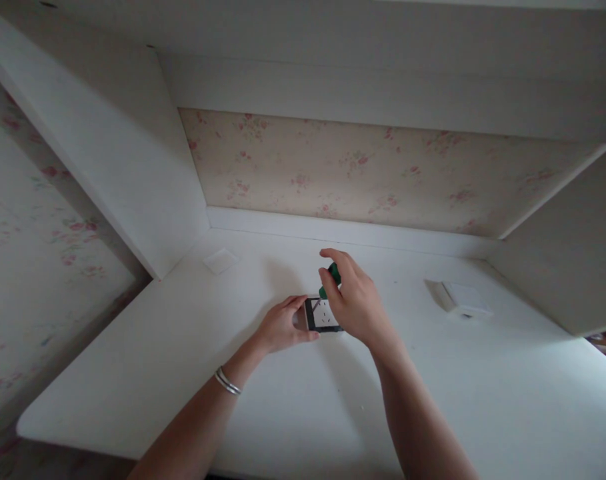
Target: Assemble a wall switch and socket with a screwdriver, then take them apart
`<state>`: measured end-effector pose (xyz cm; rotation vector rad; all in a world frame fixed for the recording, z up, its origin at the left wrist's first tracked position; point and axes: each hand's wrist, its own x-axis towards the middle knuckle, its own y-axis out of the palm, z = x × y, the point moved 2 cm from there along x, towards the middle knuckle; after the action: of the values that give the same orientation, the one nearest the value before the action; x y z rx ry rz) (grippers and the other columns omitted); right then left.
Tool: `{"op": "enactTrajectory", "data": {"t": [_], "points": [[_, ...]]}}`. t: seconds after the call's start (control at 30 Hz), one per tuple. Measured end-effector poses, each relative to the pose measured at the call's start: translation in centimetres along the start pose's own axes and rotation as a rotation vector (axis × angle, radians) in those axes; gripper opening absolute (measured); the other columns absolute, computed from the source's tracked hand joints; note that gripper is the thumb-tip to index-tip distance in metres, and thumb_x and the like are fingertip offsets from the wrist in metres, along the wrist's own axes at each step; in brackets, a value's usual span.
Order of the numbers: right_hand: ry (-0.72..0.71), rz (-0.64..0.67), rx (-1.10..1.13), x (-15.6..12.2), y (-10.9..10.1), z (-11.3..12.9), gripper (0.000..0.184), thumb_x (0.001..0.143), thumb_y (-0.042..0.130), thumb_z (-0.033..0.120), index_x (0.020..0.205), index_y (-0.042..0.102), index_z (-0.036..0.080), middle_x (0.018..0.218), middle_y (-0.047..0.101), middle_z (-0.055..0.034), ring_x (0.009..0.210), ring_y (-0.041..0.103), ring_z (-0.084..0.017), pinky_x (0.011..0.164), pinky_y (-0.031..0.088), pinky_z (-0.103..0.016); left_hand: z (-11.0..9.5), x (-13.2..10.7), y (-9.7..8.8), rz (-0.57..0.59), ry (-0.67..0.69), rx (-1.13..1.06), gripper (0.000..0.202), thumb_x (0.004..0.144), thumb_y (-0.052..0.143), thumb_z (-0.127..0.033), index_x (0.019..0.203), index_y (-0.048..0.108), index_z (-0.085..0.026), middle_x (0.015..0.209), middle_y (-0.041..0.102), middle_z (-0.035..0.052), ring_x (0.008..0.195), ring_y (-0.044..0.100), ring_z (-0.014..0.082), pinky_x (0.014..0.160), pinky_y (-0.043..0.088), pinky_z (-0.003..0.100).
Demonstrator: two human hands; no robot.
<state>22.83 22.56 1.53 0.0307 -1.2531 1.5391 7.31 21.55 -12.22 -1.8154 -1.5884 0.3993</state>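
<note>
A small square wall socket (321, 314) with a dark frame and white face lies on the white desk (293, 413). My left hand (281, 327) pinches its left edge, thumb and fingers closed on it. My right hand (353, 298) is wrapped round the green handle of a screwdriver (331, 278), held upright with its tip down on the socket. A silver bracelet (227, 381) sits on my left wrist.
A thin white square plate (219, 260) lies at the back left of the desk. A white box-like part (463, 299) rests at the back right. White shelf panels close in on the left, right and above; floral wallpaper (363, 170) is behind.
</note>
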Motion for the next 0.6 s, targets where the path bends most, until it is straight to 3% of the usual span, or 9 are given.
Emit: {"op": "enactTrajectory", "data": {"t": [0.17, 0.37, 0.5, 0.6], "points": [[-0.07, 0.123, 0.055, -0.1, -0.5, 0.3, 0.036, 0.093, 0.039, 0.021, 0.129, 0.041, 0.023, 0.125, 0.054, -0.0079, 0.109, 0.053, -0.021, 0.092, 0.042, -0.038, -0.2, -0.1, -0.2, 0.004, -0.021, -0.048, 0.077, 0.061, 0.079, -0.039, 0.131, 0.046, -0.03, 0.129, 0.054, 0.001, 0.117, 0.051, 0.0249, 0.103, 0.039, 0.038], [0.075, -0.09, -0.104, 0.0, 0.0, -0.5, 0.024, 0.093, 0.045, 0.037, 0.108, 0.055, 0.021, 0.103, 0.063, -0.0079, 0.088, 0.062, -0.021, 0.076, 0.046, -0.032, -0.1, -0.1, -0.1, -0.012, -0.031, -0.069, 0.077, 0.06, 0.079, -0.039, 0.129, 0.047, -0.027, 0.126, 0.056, 0.0027, 0.113, 0.054, 0.0248, 0.1, 0.042, 0.037], [0.073, -0.069, -0.065, 0.0, 0.2, -0.8, 0.021, 0.094, 0.039, 0.026, 0.11, 0.051, 0.021, 0.105, 0.061, -0.008, 0.09, 0.061, -0.02, 0.075, 0.046, -0.032, 0.1, -0.1, 0.1, -0.016, -0.034, -0.037, 0.078, 0.06, 0.079, -0.04, 0.13, 0.047, -0.027, 0.13, 0.053, 0.0039, 0.116, 0.052, 0.026, 0.102, 0.04, 0.038], [-0.001, 0.003, 0.022, 0.0, 0.1, -0.5, 0.023, 0.092, 0.037, 0.02, 0.114, 0.046, 0.02, 0.116, 0.054, -0.0094, 0.104, 0.056, -0.02, 0.085, 0.045, -0.034, 0.0, 0.0, 0.1, -0.013, -0.019, -0.037, 0.076, 0.06, 0.079, -0.039, 0.129, 0.047, -0.027, 0.127, 0.055, 0.0024, 0.113, 0.053, 0.0253, 0.1, 0.042, 0.037]]}}
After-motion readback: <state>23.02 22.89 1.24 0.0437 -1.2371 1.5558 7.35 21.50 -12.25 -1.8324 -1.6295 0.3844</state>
